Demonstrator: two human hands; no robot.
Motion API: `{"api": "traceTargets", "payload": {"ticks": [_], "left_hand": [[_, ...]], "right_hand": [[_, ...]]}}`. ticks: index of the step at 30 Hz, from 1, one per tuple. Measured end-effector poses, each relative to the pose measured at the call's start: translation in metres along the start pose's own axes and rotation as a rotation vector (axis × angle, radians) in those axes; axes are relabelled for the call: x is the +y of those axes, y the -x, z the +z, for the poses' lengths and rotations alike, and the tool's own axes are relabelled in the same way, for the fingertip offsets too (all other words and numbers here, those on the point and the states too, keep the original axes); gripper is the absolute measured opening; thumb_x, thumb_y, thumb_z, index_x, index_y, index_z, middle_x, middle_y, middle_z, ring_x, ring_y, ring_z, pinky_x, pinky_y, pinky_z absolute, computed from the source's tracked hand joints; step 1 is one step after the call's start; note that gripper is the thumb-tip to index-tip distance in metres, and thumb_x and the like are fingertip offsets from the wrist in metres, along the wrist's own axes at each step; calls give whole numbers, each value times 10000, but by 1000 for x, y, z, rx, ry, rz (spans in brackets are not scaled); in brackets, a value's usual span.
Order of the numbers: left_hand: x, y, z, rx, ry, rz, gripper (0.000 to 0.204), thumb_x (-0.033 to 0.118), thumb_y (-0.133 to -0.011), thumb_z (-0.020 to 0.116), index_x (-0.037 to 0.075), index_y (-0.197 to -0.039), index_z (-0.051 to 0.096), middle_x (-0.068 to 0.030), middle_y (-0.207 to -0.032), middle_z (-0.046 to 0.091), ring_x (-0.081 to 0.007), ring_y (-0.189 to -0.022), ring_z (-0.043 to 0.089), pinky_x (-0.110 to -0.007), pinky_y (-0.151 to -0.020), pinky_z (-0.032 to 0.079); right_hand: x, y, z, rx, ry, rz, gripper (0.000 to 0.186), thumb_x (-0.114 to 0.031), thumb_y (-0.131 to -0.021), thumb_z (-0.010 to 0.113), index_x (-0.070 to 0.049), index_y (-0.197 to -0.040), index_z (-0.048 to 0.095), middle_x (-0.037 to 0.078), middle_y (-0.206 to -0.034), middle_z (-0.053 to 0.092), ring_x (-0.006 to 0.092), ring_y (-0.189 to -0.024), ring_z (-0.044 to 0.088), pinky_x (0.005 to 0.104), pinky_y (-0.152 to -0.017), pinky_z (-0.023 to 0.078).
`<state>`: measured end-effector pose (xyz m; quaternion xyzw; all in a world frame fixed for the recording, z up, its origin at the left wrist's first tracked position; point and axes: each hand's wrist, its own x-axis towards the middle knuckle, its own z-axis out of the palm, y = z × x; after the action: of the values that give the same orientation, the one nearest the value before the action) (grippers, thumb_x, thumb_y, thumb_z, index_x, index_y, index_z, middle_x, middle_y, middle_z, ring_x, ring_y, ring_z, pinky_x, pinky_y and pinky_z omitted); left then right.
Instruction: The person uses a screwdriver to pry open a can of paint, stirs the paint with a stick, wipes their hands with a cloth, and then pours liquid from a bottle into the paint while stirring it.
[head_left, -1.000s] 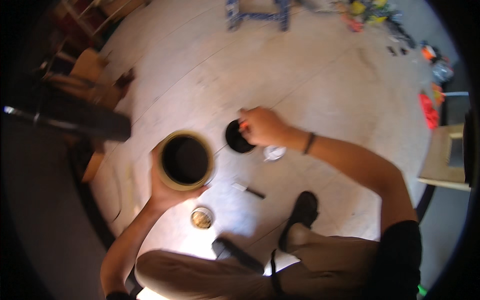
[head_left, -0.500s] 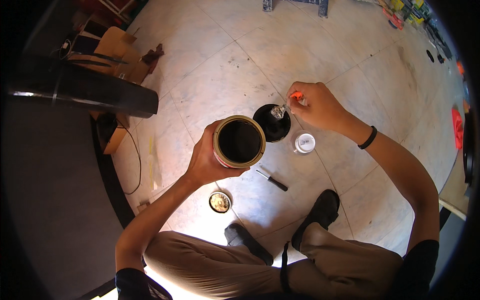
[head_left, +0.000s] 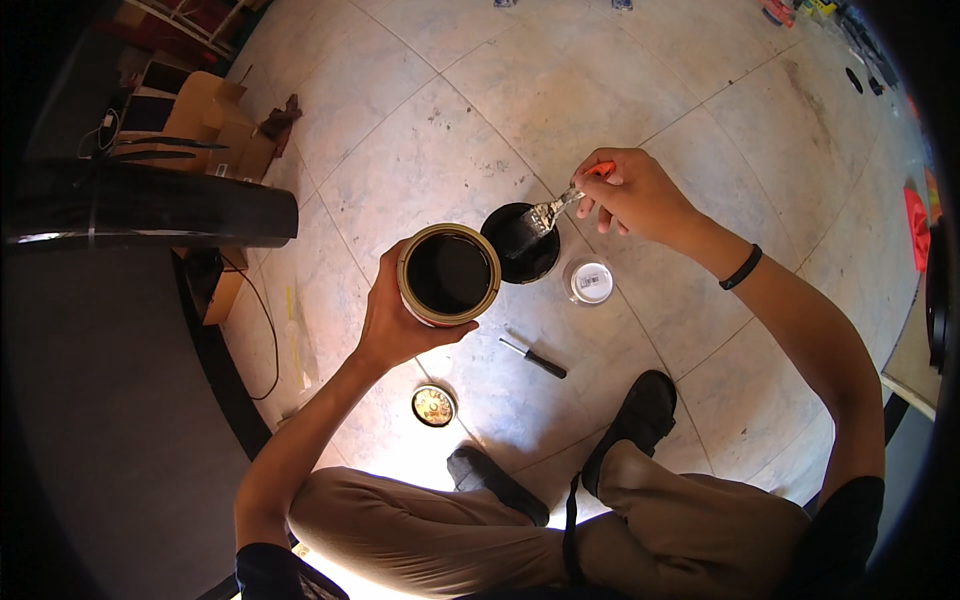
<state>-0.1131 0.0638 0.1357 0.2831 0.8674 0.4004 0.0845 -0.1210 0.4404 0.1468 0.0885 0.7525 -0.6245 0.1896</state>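
My left hand (head_left: 396, 312) grips a tin (head_left: 448, 271) of black liquid from its left and underside. Fingers of my right hand (head_left: 628, 195) are closed on a brush (head_left: 545, 213) with an orange handle and stained metal ferrule; its head is over or in a black tub (head_left: 508, 262) on the tiles, just behind and right of the tin. A small clear container with a white top (head_left: 590, 283) stands right of the tub. Nearer me lie a dark-handled screwdriver (head_left: 536, 358) and a round, stained metal lid (head_left: 434, 405).
A glossy black panel (head_left: 160, 208) and cardboard boxes (head_left: 200, 110) are at left, with a cable (head_left: 273, 370) on the tiled floor (head_left: 700, 350). Red and assorted items (head_left: 914, 225) line the right edge. My feet (head_left: 630, 420) rest below the screwdriver.
The tin in my left hand has risen from lower left to beside the tub. My right hand has shifted up, and the brush head now shows inside the tub's outline. The view has turned.
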Motion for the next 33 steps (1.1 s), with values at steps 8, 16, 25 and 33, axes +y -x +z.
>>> {"api": "traceTargets", "payload": {"ticks": [8,16,25,33], "left_hand": [[5,-6,7,-14,1,-28,1190,293,-609,1084,-19,-1521,386,-202,-1409,642,-334,-1306,675,-443,-1095,560],[18,-17,10,-16,-43,-65,1110,190,-623,1074,1,-1504,427,-176,-1391,665,-285,-1284,682,-417,-1110,542],[21,-20,9,-37,-124,-78,1145,300,-602,1080,5,-1513,452,-176,-1397,664,-324,-1293,688,-424,-1085,572],[28,-21,10,-53,-89,-80,1078,171,-620,1071,14,-1494,458,-162,-1393,668,-272,-1300,672,-406,-1115,541]], "right_hand": [[3,4,-2,20,-25,19,226,-247,-1076,651,-32,-1115,707,89,-848,770,119,-586,678,266,-466,475],[6,6,-2,18,-1,-14,218,-237,-1079,647,-31,-1112,711,92,-854,771,120,-593,685,263,-462,479],[2,7,1,12,32,0,205,-233,-1078,638,-42,-1106,707,74,-866,767,115,-637,688,266,-506,493],[39,-8,8,190,382,-557,116,-129,-991,707,-23,-1039,701,88,-876,776,180,-685,732,337,-647,584]]}}
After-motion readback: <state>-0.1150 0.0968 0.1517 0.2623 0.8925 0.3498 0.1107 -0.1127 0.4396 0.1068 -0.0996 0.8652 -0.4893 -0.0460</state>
